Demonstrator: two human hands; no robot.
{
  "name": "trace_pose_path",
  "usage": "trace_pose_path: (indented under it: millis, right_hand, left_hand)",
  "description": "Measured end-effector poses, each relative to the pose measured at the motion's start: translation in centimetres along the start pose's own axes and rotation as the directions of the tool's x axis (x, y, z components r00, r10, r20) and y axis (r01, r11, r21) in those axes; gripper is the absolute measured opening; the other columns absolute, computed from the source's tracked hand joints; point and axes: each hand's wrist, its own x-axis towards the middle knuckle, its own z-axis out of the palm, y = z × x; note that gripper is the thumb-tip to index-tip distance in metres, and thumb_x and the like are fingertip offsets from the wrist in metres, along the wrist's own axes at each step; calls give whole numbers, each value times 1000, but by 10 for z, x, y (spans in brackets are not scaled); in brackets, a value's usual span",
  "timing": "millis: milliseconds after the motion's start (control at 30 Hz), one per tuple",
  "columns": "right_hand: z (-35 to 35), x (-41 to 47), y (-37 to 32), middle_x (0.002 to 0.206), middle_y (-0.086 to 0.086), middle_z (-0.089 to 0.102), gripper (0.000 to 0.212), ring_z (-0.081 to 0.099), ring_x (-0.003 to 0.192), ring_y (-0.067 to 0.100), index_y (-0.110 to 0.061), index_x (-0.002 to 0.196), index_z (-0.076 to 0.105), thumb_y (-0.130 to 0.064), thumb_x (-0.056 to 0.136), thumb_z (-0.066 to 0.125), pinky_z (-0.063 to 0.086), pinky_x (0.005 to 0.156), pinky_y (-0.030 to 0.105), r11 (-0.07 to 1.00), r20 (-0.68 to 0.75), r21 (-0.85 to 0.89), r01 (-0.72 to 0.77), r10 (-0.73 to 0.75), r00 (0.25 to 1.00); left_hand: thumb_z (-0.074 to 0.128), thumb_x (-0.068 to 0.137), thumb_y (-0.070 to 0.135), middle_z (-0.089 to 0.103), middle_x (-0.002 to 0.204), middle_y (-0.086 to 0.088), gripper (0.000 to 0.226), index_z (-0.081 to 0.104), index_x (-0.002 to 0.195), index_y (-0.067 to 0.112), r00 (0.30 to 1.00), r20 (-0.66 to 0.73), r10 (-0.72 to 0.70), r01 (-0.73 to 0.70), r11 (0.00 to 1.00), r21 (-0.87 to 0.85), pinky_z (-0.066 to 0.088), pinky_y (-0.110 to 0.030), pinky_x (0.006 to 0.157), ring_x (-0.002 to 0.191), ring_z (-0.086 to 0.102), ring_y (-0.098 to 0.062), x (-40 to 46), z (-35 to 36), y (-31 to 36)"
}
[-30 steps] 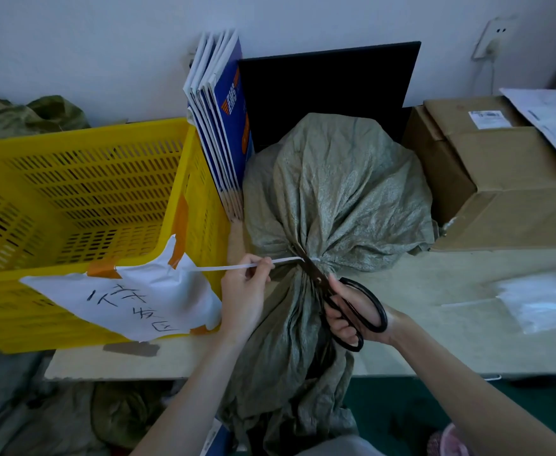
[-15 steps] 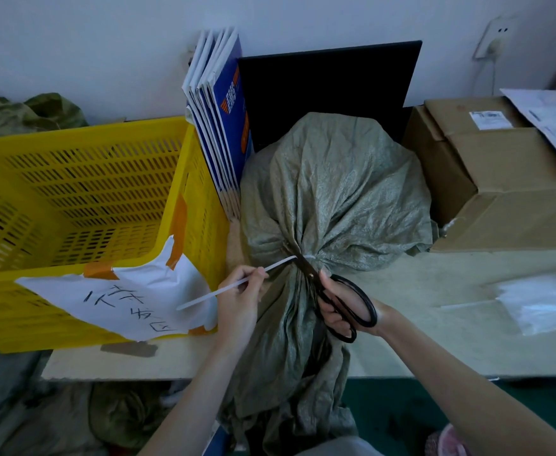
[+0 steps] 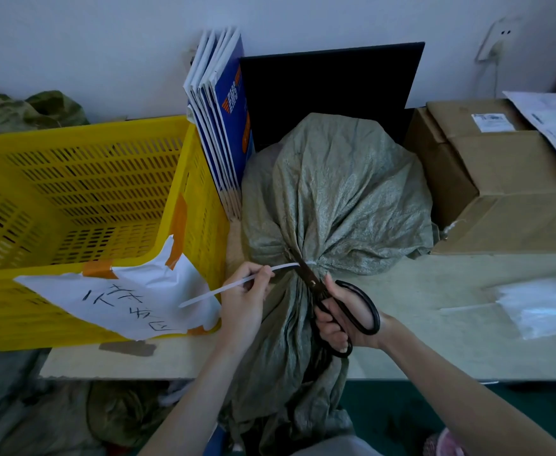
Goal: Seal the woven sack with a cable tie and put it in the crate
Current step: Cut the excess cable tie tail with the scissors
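Note:
A grey-green woven sack [image 3: 335, 192] lies on the table, its neck gathered and bound by a white cable tie [image 3: 309, 265]. The loose sack end hangs over the table's front edge. My left hand [image 3: 247, 297] pinches the tie's long white tail [image 3: 230, 286], which slants down to the left. My right hand [image 3: 339, 319] grips black scissors [image 3: 345, 304], whose blades reach up to the tie at the sack's neck. The yellow slatted crate [image 3: 82, 192] stands to the left of the sack, with nothing visible inside it.
A white handwritten paper [image 3: 128, 297] is taped to the crate's front. Blue-and-white booklets [image 3: 220, 126] and a black board [image 3: 329, 90] stand behind the sack. Cardboard boxes [image 3: 500, 179] sit to the right, with a clear plastic bag [image 3: 540, 304] on the table in front of them.
The tie's tail has dropped from level to slanting down-left, and looks cut free at the blades. The scissors have shifted slightly up toward the neck.

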Motion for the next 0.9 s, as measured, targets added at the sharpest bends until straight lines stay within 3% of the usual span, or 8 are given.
trace_pose_path:
  millis: [367,500,667,900]
  right_hand:
    - [8,-6,-4,49,1,29,67,28,35,11,-12,59,35,-75,82,28,24,35,19,999,-54,-7,51,-51,997]
    - [8,-6,-3,47,0,29,66,28,33,11,-12,57,35,-74,81,31,22,34,19,997,-59,-27,67,-68,996]
    - [5,-3,0,42,-1,25,62,23,29,10,-14,57,31,-69,83,37,15,32,17,986,-132,-106,132,-145,981]
    - [6,-10,6,44,7,28,68,29,29,18,-6,57,33,-66,86,45,27,33,20,901,-155,-328,285,-349,924]
  left_hand:
    - [56,94,13,48,55,2,22,61,73,9,999,26,21,-23,997,68,33,-26,50,54,43,-12,-10,-9,-7]
    - [56,94,13,46,54,-1,23,60,74,4,1000,-8,-5,6,999,44,34,-28,53,55,43,-15,-8,-10,-10]
    - [54,95,9,46,54,5,22,61,75,5,993,-80,-92,88,995,-57,38,-22,54,55,44,-8,-7,-11,-10]
    - [53,95,9,45,56,0,20,61,78,2,984,-112,-137,123,985,-124,38,-18,53,55,43,-7,-8,-21,-13]
